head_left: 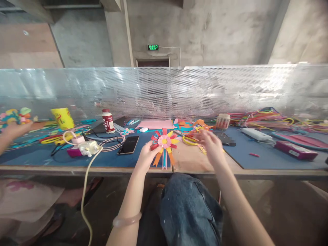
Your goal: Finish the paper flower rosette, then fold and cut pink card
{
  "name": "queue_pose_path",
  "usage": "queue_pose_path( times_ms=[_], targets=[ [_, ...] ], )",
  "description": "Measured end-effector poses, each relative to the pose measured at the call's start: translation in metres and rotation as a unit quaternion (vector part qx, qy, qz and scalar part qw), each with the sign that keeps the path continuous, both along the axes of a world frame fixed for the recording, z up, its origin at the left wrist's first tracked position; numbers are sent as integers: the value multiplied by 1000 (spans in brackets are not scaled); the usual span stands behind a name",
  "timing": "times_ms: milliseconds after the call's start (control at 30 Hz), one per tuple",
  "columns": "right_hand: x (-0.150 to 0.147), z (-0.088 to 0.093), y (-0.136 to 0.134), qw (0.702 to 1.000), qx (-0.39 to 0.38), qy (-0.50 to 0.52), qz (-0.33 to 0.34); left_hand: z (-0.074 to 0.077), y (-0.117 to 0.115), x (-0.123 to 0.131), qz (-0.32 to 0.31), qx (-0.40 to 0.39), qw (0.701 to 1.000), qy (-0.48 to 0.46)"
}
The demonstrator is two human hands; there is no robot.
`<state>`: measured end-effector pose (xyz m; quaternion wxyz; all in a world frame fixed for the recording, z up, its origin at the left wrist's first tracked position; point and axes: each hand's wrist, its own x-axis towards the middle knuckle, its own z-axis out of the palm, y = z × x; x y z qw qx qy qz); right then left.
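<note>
My left hand (146, 153) is closed on the left edge of a paper flower (164, 140). The flower has a pink centre with a yellow middle, looped red, yellow and blue petals around it, and orange, blue and pink ribbon tails hanging down. Just above the table at the right, my right hand (210, 143) has its fingers stretched out, somewhat blurred, and I see nothing held in them. Orange and yellow paper pieces (200, 125) lie right behind its fingertips. Beside that hand are yellow loops (189, 140) on the brown board.
A phone (128, 145), a power plug with cables (88, 148) and a bottle (108, 121) stand left. Pink paper sheets (156, 125) lie behind the flower. At right are a purple box (296, 150), a white power strip (257, 135) and coloured strips (256, 120). Another person's hand (17, 130) works far left.
</note>
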<state>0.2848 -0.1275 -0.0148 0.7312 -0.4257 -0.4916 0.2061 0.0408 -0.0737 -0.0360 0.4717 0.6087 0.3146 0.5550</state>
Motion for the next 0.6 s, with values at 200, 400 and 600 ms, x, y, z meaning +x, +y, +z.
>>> queue_pose_path(
  times_ms=[200,400,600],
  targets=[
    [141,20,18,916,-76,-189,-346,2,0,2,-13,-41,997,-57],
    [185,-5,31,886,-199,-234,-348,3,0,1,-16,-38,998,-40],
    [198,-19,34,877,-270,-220,-331,1,0,-1,-11,-27,999,-24]
  ],
)
